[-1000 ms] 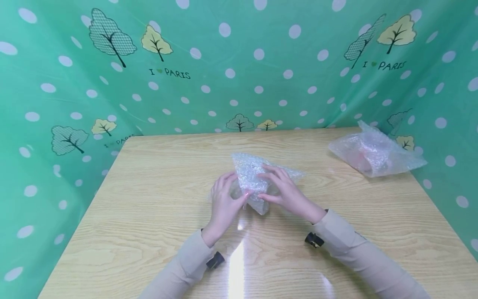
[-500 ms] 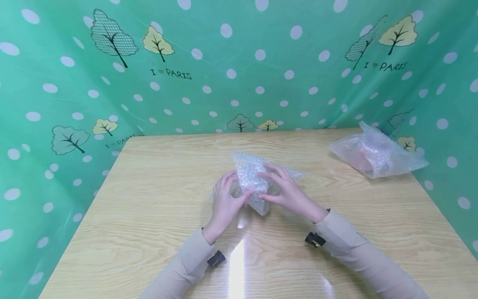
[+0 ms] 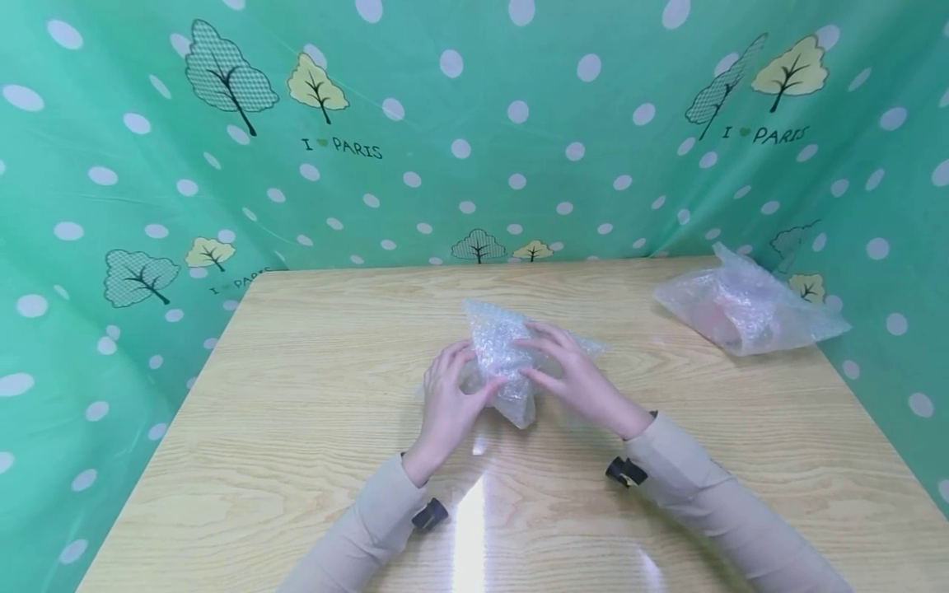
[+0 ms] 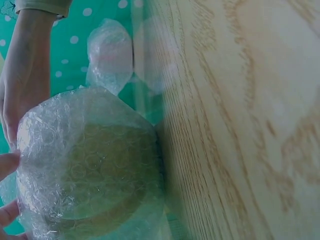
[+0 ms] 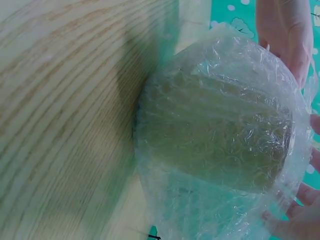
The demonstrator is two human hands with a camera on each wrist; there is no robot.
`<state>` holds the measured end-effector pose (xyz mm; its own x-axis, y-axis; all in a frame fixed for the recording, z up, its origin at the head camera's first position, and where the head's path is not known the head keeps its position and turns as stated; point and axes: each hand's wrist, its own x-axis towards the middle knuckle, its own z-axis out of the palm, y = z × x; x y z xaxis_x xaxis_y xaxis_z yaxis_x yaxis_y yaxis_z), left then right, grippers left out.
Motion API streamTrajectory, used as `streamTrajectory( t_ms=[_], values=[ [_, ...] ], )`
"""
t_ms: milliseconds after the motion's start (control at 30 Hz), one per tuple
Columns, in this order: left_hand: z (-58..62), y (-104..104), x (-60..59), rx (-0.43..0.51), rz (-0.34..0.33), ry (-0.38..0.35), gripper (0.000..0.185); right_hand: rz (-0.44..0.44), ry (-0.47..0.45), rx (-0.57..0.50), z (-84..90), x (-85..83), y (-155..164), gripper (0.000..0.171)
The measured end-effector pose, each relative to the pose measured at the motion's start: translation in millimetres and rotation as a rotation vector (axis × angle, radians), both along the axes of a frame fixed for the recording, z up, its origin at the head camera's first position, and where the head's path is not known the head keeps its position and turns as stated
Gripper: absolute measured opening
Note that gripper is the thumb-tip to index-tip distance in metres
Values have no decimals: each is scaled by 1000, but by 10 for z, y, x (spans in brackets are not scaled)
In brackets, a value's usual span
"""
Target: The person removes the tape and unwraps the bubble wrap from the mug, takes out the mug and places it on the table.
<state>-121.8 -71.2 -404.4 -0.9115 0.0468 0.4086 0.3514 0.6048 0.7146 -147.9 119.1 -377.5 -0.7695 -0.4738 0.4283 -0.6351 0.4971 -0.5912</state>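
Note:
A bundle of clear bubble wrap (image 3: 495, 333) sits on the table in front of the person, its loose corners sticking out toward the back and the front. Through the layers, both wrist views show a rounded yellow-green object (image 4: 107, 165), blurred by the wrap, so its kind does not show. The left hand (image 3: 448, 403) grips the bundle's left side, thumb on the near side and fingers at the far side. From the right, the right hand (image 3: 582, 383) pinches the wrap at the top, its fingers bent over the folded layer and the thumb nearer the person.
Another bubble-wrapped bundle (image 3: 749, 309), with something pinkish inside, lies at the table's back right corner. The wooden table (image 3: 296, 354) is bounded by a green dotted curtain (image 3: 415, 198) at the back and sides.
The right hand's thumb and fingers have shifted slightly up and right over the wrap. The left hand keeps its hold, and the bundle stays in place.

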Motion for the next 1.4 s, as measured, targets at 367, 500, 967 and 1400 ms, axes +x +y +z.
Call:
streamTrajectory(
  t_ms=[367,500,967,1400],
  values=[
    [14,-5,14,6,-14,12,43,23,46,-45,29,-83,28,28],
    [14,-6,16,10,-15,16,41,10,53,-47,40,-110,34,26],
    [19,2,16,9,-24,35,40,-13,-15,-74,122,-175,60,25],
    [41,9,16,15,-28,12,39,5,-115,-162,230,-302,118,23]
  ],
)
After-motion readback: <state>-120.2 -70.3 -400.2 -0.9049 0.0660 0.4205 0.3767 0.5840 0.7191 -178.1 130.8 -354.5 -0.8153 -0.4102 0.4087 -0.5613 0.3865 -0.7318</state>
